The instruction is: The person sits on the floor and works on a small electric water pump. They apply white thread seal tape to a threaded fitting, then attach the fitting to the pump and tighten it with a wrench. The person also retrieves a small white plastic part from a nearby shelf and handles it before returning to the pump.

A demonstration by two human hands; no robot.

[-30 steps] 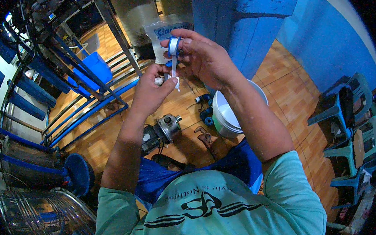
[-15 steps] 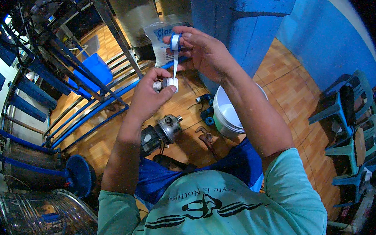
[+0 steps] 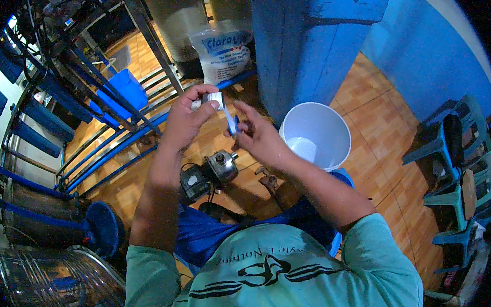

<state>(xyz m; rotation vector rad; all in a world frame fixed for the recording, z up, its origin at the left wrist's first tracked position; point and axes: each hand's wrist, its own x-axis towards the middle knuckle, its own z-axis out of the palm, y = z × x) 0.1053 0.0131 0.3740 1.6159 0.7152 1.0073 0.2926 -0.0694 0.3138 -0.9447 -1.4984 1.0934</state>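
Note:
Between the thumb and fingers of my left hand (image 3: 183, 120) is a small pipe fitting (image 3: 213, 98), its end wrapped in white thread tape. A stretched strip runs from the fitting down to a blue-rimmed roll of thread seal tape (image 3: 234, 125). My right hand (image 3: 261, 138) pinches that roll, just right of and slightly nearer than the fitting. Beneath the hands, a metal-headed water pump (image 3: 219, 166) with a dark motor stands on the tiled floor. To its right lies a rusty pipe wrench (image 3: 268, 182).
A white bucket (image 3: 331, 128) stands right of my right hand. Behind are a white printed sack (image 3: 224, 59) and a big blue container (image 3: 299, 59). Metal frame bars and blue pipes (image 3: 125, 138) run along the left, near a blue bin (image 3: 126, 89). Green plastic chairs (image 3: 450, 149) line the right.
My right hand has swung the tape roll from above the fitting down to its near right side. The left hand has lifted slightly away and to the left, still holding the fitting.

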